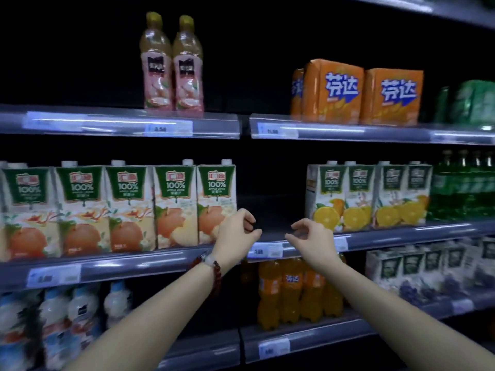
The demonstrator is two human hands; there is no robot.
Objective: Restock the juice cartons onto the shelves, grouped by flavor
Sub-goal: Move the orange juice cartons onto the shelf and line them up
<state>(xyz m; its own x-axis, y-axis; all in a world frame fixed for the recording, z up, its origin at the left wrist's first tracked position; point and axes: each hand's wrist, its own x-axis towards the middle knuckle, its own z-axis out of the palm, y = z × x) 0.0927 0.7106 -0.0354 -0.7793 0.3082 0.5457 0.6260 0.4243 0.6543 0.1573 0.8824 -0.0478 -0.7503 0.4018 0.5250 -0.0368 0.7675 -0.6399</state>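
Several apple juice cartons [117,207] stand in a row on the left of the middle shelf [388,235]. Several orange juice cartons [368,194] stand on its right part. Between the two groups is an empty dark gap. My left hand [237,232] hovers in front of the rightmost apple carton [216,199], fingers loosely curled, holding nothing. My right hand [312,236] hangs at the gap's right side, just left of the orange cartons, fingers also loosely curled and empty. A bead bracelet is on my left wrist.
Two pink bottles [171,65] and orange multipacks [359,92] stand on the upper shelf. Green bottles [466,186] sit right of the orange cartons. Below are orange soda bottles [292,290], white bottles [67,311] and purple-labelled cartons [428,271].
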